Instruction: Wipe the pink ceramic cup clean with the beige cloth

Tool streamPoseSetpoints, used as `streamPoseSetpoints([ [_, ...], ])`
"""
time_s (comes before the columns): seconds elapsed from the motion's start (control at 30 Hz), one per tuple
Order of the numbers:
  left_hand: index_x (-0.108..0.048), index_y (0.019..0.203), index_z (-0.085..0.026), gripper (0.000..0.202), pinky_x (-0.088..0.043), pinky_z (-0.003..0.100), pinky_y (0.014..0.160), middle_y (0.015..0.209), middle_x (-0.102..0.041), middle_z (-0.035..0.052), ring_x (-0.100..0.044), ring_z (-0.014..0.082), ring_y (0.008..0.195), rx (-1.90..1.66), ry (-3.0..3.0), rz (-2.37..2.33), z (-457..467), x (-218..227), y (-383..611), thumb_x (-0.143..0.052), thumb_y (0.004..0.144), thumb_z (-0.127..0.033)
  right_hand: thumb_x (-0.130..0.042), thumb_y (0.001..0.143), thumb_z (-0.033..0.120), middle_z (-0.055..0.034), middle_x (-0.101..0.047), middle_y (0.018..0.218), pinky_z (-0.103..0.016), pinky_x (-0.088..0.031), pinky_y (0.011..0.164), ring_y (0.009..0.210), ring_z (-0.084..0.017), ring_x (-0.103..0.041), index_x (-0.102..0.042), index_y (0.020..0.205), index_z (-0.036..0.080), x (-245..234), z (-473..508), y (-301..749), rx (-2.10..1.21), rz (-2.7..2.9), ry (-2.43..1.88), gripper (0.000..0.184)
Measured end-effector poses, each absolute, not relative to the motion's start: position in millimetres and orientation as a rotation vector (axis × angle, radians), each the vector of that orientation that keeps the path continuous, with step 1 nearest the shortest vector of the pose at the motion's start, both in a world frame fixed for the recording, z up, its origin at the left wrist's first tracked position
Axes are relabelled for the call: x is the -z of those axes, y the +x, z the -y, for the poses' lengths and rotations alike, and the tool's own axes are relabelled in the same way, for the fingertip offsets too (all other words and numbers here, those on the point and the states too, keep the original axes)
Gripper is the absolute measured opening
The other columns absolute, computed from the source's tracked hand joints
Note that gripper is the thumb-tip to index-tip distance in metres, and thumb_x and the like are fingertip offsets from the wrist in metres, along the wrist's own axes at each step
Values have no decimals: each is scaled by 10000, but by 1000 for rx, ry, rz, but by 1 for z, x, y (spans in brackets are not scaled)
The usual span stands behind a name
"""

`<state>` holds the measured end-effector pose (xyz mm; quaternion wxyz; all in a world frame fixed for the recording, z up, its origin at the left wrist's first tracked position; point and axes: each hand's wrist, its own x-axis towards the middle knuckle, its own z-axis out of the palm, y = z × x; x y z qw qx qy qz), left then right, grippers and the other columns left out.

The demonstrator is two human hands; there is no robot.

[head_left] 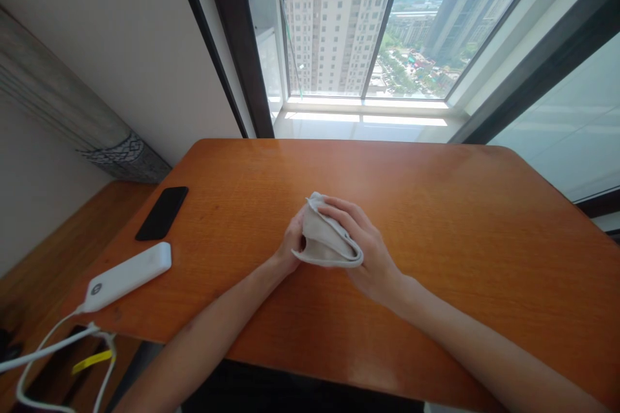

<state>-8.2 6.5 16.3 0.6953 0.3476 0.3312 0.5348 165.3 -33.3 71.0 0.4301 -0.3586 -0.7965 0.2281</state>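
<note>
A folded, light grey cloth (325,239) is held between my two hands over the middle of the wooden table. My left hand (292,240) grips its left side, with most of the fingers hidden behind or under the cloth. On the other side, my right hand (365,242) is closed on the cloth, its fingers reaching across the top and right edge. Loose folds and a rounded hem show toward me. Whether anything lies inside the folds cannot be seen.
On the table (460,239), a black phone (162,213) and a white power strip (128,277) lie at the left. White cables (48,352) with a yellow tag (92,361) hang off the near left edge. Beyond the far edge stands a window (363,45); a curtain (87,103) hangs left.
</note>
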Motion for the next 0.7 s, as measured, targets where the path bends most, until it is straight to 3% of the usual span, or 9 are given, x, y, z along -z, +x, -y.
streamPoseSetpoints([
  [0.13, -780, 1083, -237, 399, -574, 412, 1093, 1118, -795, 54, -699, 297, 1171, -1187, 706, -814, -8, -16, -9, -858, 788, -494, -631, 1014, 255, -137, -365, 1737, -714, -320, 1316, 1651, -417, -280, -342, 1703, 316, -52, 58, 146, -292, 1986, -976, 750],
  [0.2, -773, 1076, -237, 413, -571, 404, 1071, 1101, -785, 49, -695, 291, 1149, -1170, 686, -833, -9, -12, -9, -879, 766, -489, -615, 1018, 233, -137, -340, 1747, -724, -318, 1313, 1662, -422, -249, -329, 1712, 314, -44, 64, 141, -242, 1963, -996, 754],
  [0.27, -772, 1107, -225, 432, -561, 401, 1062, 1139, -780, 59, -687, 293, 1156, -1141, 713, -807, -10, -10, -10, -883, 774, -476, -637, 1016, 247, -134, -384, 1718, -706, -333, 1308, 1637, -415, -300, -396, 1677, 320, -41, 62, 141, -236, 1910, -1004, 707],
  [0.37, -756, 1177, -214, 460, -537, 404, 1074, 1194, -766, 68, -679, 287, 1177, -1091, 789, -728, -9, -12, -11, -870, 816, -475, -715, 1008, 326, -120, -542, 1588, -622, -427, 1257, 1507, -377, -497, -593, 1505, 338, -47, 49, 152, -309, 1778, -996, 512],
  [0.5, -753, 1144, -198, 495, -548, 403, 1003, 1130, -765, 70, -681, 278, 1096, -985, 833, -672, -7, -12, -13, -846, 826, -565, -740, 1014, 460, -104, -701, 1401, -454, -566, 1083, 1279, -306, -693, -757, 1221, 306, -65, 19, 177, -692, 1772, -864, 258],
  [0.7, -757, 1103, -179, 428, -550, 404, 991, 1127, -752, 82, -664, 280, 1083, -884, 1053, -721, -7, -6, -18, -865, 822, -484, -588, 1030, 711, -132, -754, 1298, -427, -569, 1033, 1170, -295, -729, -811, 1100, 239, -89, -7, 199, -1133, 1920, -664, 527],
])
